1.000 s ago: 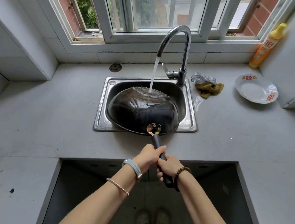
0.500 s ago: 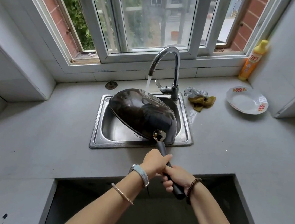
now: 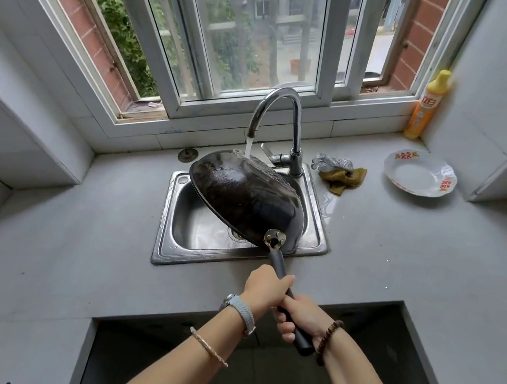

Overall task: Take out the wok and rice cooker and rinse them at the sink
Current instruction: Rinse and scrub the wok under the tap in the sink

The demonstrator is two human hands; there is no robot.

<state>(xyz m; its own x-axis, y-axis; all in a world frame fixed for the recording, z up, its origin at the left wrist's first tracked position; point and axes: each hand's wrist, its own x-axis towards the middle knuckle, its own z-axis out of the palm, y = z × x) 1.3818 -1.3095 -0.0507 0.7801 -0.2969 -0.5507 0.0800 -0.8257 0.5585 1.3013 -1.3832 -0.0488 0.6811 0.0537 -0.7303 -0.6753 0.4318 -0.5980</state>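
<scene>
Left grip [image 3: 266, 288] and right grip [image 3: 300, 322] both curl round the handle [image 3: 277, 264], the right one farther from the sink [image 3: 164, 213]. Wok [image 3: 245, 197] hangs tilted over the sink, beyond both grips, water [image 3: 248, 145] striking its back. Risk, as judged: leverage twists the handle, dropping the wok on the sink rim; runoff splashes the surface [image 3: 83, 235].

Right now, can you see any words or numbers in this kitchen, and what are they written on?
"立白": red label on the yellow bottle by the window.
Smaller print lower on that bottle: too blurred to read.
Red marks on the rim of the plate: too small and blurred to read.
No other text shows.
</scene>
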